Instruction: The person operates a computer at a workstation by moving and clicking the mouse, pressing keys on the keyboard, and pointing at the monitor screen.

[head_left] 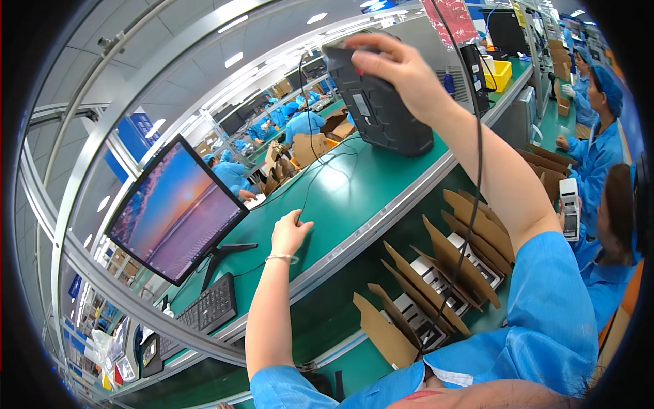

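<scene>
A black computer tower [388,112] with ribbed panels and a small label stands on the green bench top. My right hand [402,71] is at its upper edge, slightly blurred, fingers stretched across the top and apart. Whether it presses on the case I cannot tell. My left hand [289,235], a light bracelet on its wrist, is over the bench between monitor and tower. Its fingers are bent around the end of a thin black cable [310,183], which runs up toward the tower; the grip itself is partly hidden.
A lit monitor [178,211] and black keyboard [199,312] stand at left. Below the bench, open cardboard boxes [436,273] hold white-and-black devices. A dark cable [479,163] hangs in front of my right arm. Co-workers in blue sit at right, one holding a white handheld device [569,208].
</scene>
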